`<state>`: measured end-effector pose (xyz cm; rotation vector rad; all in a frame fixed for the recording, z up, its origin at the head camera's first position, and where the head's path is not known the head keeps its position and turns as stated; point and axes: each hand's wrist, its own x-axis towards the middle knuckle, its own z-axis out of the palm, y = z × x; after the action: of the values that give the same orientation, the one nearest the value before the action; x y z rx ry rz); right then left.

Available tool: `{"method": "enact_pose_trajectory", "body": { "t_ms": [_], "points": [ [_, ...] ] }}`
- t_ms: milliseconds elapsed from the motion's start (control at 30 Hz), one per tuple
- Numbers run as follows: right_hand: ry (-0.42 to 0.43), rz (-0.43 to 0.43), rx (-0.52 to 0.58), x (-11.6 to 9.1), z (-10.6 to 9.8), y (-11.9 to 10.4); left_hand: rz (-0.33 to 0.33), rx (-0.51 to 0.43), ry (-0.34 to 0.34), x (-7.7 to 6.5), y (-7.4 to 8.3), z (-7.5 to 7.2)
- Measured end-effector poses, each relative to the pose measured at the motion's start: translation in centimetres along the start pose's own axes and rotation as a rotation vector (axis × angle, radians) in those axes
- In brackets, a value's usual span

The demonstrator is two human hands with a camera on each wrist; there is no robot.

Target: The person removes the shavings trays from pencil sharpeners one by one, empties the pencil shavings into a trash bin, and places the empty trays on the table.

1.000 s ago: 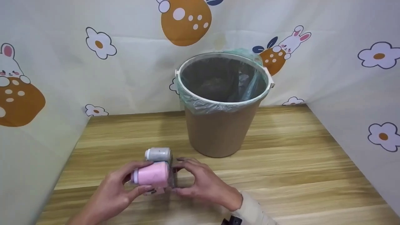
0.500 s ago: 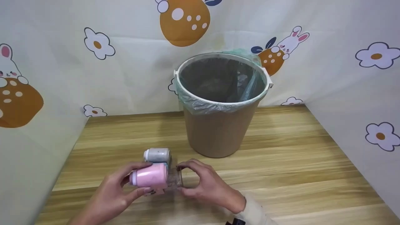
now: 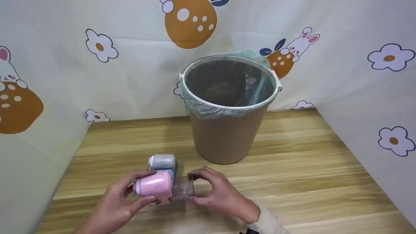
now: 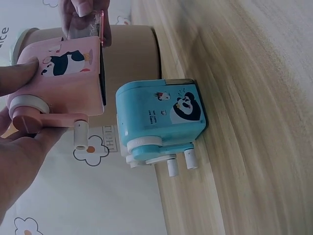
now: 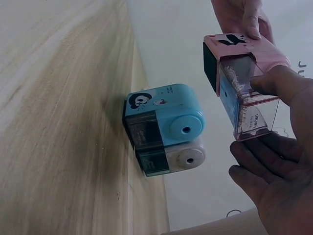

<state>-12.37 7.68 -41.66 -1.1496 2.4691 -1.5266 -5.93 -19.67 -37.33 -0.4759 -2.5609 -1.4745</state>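
Note:
My left hand (image 3: 117, 200) grips a pink crank pencil sharpener (image 3: 156, 184) with a panda sticker, held above the table. From its side a clear shavings drawer (image 3: 183, 189) sticks partly out, with dark shavings visible inside. The thumb and fingers of my right hand (image 3: 224, 195) pinch the drawer's outer end. Beside the pink sharpener, a blue pencil sharpener (image 4: 159, 110) with a panda picture stands on the table, largely covered in the head view. Behind the blue one is a grey-white pencil sharpener (image 3: 164, 161).
A brown bin (image 3: 226, 136) lined with a thin greenish bag stands behind and right of the hands, its top uncovered. The wood-grain table (image 3: 299, 169) meets a printed cloth (image 3: 143, 71) at the back and both sides.
My right hand has moved to the right, drawing the shavings drawer part way out of the pink sharpener. My left hand stays nearly in place.

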Motion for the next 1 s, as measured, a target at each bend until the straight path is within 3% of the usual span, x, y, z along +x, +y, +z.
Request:
{"method": "enact_pose_trajectory", "body": {
  "t_ms": [267, 533, 867, 1000],
  "points": [
    [0.015, 0.028, 0.006, -0.4, -0.2, 0.4, 0.040, 0.001, 0.029, -0.4, -0.5, 0.3],
    [0.006, 0.052, 0.116, -0.7, -0.3, 0.5, 0.062, 0.014, 0.063, -0.6, -0.8, 0.5],
    [0.039, 0.035, 0.056, -0.7, -0.8, 0.4, -0.047, 0.022, 0.005, -1.3, -1.2, 0.7],
    [0.047, 0.032, 0.038, -0.7, -1.0, 0.3, -0.122, 0.020, -0.015, -1.4, -1.2, 0.6]
  ]
}}
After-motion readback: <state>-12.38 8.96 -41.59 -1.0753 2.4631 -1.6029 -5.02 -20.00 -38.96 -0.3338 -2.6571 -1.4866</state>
